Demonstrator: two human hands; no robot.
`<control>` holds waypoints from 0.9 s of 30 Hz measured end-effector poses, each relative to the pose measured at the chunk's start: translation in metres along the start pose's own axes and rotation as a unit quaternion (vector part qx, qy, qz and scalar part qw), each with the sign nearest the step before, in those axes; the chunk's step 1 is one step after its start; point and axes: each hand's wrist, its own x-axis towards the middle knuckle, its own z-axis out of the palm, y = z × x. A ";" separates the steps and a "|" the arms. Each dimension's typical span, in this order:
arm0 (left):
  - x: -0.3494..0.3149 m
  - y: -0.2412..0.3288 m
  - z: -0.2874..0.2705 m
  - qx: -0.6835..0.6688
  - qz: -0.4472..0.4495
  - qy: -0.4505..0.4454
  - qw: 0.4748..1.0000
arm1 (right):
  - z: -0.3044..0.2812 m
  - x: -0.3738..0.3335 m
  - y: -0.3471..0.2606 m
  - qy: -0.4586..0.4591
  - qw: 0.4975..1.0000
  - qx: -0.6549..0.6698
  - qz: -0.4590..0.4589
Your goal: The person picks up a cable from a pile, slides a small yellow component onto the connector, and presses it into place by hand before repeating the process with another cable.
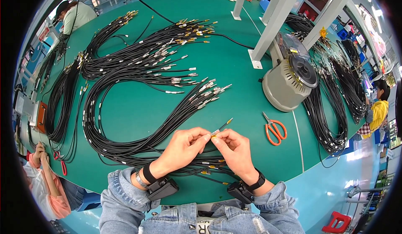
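Close together over the near part of the green table [247,98], both hands pinch one black cable [225,124] near its tipped end. My left hand [186,148] has thumb and forefinger closed at a white label [215,132] on the cable. My right hand [234,150] is closed beside it, with a small yellow piece at its fingertips; fingers partly hide how it sits on the cable. Beneath the hands run more black cables [197,169] with yellow and white tags. A curved bundle of labelled black cables [94,127] lies to the left of them.
Orange-handled scissors [275,130] lie to the right, near a round grey tape dispenser [287,85]. White metal posts [272,29] rise behind it. More cable bundles [138,60] spread across the far left, others [331,112] at right. Co-workers sit around the table.
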 end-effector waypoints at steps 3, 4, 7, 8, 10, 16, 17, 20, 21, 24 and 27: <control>0.000 -0.001 0.001 0.018 0.020 0.006 1.000 | 0.001 0.000 0.001 0.009 1.000 0.005 -0.010; 0.000 -0.002 0.002 0.027 0.030 0.009 0.999 | 0.000 0.000 0.001 0.009 1.000 0.005 -0.012; 0.000 -0.003 0.003 0.055 0.054 0.019 0.997 | 0.000 0.000 0.001 0.006 1.000 0.008 -0.016; 0.000 -0.003 0.004 0.068 0.066 0.023 0.995 | -0.001 0.000 0.001 0.006 1.000 0.010 -0.016; 0.000 -0.003 0.004 0.076 0.074 0.026 0.994 | -0.001 0.000 0.002 0.005 1.000 0.013 -0.016; -0.001 0.000 0.003 0.071 0.065 0.024 0.995 | 0.002 -0.001 0.001 0.007 1.000 0.014 -0.019; -0.001 0.000 0.003 0.072 0.065 0.023 0.995 | 0.001 0.000 0.001 0.008 1.000 0.017 -0.019; 0.000 0.000 0.003 0.054 0.044 0.022 0.997 | 0.001 0.000 0.000 0.009 1.000 0.020 -0.016; 0.000 0.000 0.003 0.055 0.044 0.022 0.997 | 0.001 0.000 0.000 0.008 1.000 0.021 -0.014; -0.001 0.000 0.004 0.059 0.040 0.019 0.997 | 0.000 0.000 0.001 0.008 1.000 0.026 -0.012; -0.001 -0.001 0.004 0.059 0.042 0.018 0.997 | 0.001 -0.001 0.002 0.009 0.999 0.034 -0.010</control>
